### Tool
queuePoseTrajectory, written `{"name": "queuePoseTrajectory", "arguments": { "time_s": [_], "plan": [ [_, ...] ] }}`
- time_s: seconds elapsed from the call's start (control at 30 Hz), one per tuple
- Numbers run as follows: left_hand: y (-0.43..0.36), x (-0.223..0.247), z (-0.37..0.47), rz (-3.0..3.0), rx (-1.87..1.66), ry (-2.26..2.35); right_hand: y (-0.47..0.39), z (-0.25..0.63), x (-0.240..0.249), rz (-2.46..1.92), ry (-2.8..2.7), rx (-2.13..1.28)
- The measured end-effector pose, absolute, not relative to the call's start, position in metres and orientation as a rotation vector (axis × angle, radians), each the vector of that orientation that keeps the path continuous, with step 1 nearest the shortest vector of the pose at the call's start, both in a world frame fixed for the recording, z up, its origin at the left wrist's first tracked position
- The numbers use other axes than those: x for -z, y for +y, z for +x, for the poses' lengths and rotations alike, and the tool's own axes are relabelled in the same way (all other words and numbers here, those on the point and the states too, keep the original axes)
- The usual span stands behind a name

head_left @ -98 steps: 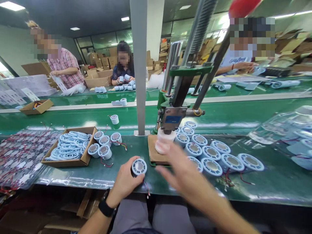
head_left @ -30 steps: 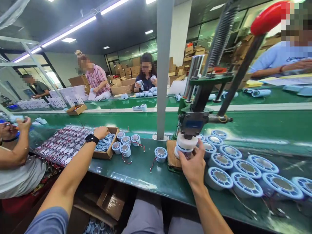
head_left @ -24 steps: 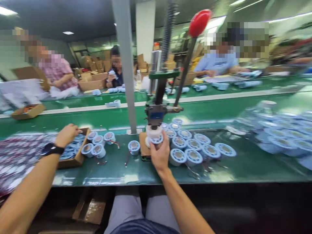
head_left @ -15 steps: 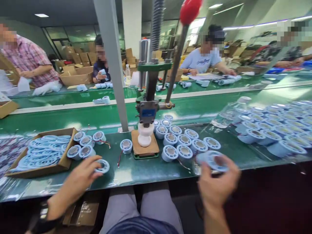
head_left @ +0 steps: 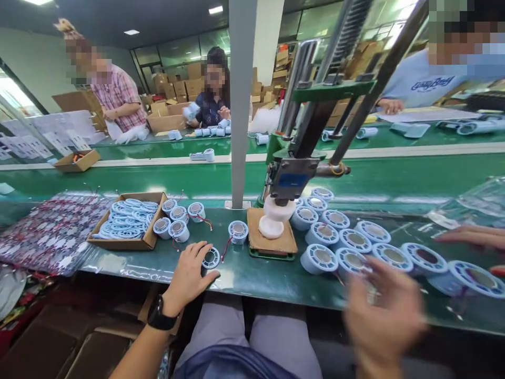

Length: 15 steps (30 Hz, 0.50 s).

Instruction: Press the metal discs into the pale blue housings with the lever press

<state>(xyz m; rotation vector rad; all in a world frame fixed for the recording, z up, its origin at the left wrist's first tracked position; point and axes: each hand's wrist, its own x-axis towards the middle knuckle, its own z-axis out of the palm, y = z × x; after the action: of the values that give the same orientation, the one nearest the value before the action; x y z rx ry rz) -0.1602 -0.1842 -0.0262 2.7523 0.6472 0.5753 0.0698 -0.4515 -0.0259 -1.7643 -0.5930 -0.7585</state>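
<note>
A light blue slotted ring [head_left: 211, 258] lies on the green tabletop under the fingertips of my left hand [head_left: 191, 271]. That hand is open, thumb and fingers apart around the ring's near side. My right hand [head_left: 382, 316] is smeared by motion in front of the blue round housings [head_left: 354, 241]; whether anything is in its fingers is hidden. A single blue housing [head_left: 238, 231] with a red wire stands between the ring and the hand press [head_left: 292, 179]. Under the press ram, a white round pad [head_left: 271, 227] sits on a brown board [head_left: 252, 237].
A cardboard box [head_left: 152, 242] full of blue rings stands left, several housings [head_left: 179, 230] beside it. Farther left lie wired parts [head_left: 47, 231]. Another person's hand [head_left: 473, 237] reaches in at the right. A grey post [head_left: 238, 105] rises behind; co-workers sit or stand across the belt.
My view has swung left. My right hand held a blue housing earlier; now it is blurred beside the group. A co-worker's hand has appeared at the right edge.
</note>
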Motion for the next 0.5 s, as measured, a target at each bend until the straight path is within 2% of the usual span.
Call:
{"name": "queuePoseTrajectory", "arguments": {
  "time_s": [0.1,0.23,0.4,0.5],
  "plan": [
    [-0.188,0.027,-0.155,2.711,-0.612,0.781,-0.354,0.015,0.014,-1.796,-1.076,0.475],
    [-0.184,0.030,-0.163,2.539,-0.722,0.775,-0.276,-0.005,0.018,-1.996,-1.204,0.257],
    [-0.189,0.030,-0.184,2.168,-0.845,0.923,-0.302,-0.018,0.038,-1.747,-1.389,0.128],
    [-0.212,0.019,-0.180,2.200,-0.795,0.829,-0.332,-0.025,0.049,-1.613,-1.284,0.061]
  ]
}}
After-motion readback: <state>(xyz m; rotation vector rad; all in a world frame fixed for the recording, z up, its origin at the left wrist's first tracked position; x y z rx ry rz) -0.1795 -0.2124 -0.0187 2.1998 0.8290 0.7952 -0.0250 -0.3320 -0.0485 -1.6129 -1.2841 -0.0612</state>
